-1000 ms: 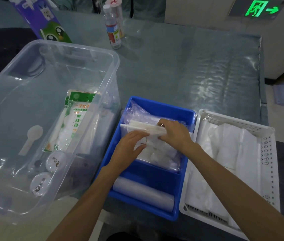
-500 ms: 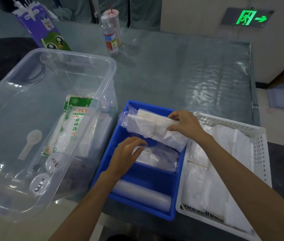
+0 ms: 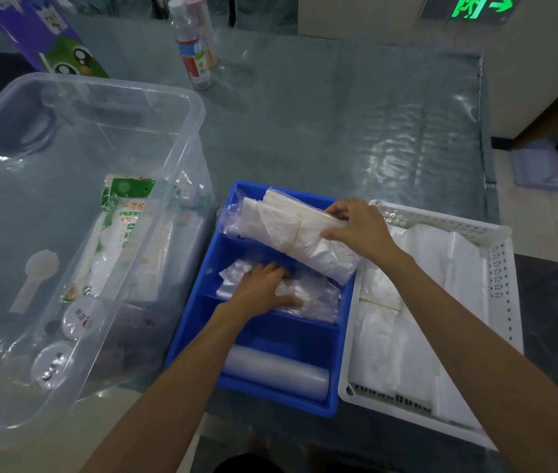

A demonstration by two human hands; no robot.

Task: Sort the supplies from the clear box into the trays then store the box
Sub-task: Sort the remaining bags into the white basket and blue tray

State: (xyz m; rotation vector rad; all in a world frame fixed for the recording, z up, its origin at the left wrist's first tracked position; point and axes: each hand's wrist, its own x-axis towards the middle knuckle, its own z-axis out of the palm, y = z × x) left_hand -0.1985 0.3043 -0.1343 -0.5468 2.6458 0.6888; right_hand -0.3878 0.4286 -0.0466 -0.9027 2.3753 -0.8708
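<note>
The right hand [image 3: 356, 230] grips a white bundle [image 3: 291, 233] over the blue tray [image 3: 270, 339], while the left hand [image 3: 264, 291] presses flat-fingered on clear packets [image 3: 308, 295] in its middle compartment.

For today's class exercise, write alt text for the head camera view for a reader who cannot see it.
A person's right hand grips a bundle of white bags over a blue tray, while the left hand presses on clear packets in its middle compartment. A clear box with supplies stands left, a white basket right.

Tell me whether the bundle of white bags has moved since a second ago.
Yes. The right hand has lifted the white bag bundle toward the blue tray's far end.
</note>
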